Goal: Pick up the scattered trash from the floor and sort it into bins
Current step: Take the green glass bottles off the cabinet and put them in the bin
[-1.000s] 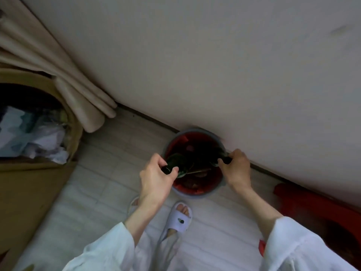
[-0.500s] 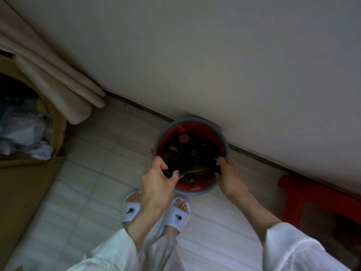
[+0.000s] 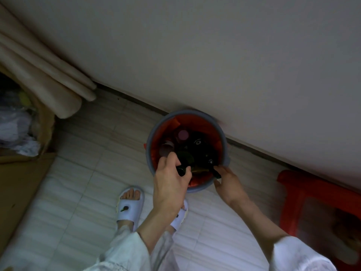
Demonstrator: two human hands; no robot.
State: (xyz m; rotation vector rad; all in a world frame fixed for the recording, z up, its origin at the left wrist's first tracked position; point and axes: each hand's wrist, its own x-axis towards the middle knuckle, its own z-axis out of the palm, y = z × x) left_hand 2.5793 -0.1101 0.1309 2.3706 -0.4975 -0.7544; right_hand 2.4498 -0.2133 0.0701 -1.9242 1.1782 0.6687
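Here, a person stands over a round grey bin w/ a red liner, set on the tiled floor against the wall. Left hand holds the neck of a dark glass bottle, fingers curled round it; the bottle's body points ahead of the grip, down into the bin. Right hand pinches a second dark bottle by its neck, just beyond that grip, inside the near rim. More bottles lie deeper in the bin. Step in hand looks like the drop-off: both bottles are over the bin, not yet let go. Next move prob. calls for lowering gently before opening each grip, since glass could crack on glass.
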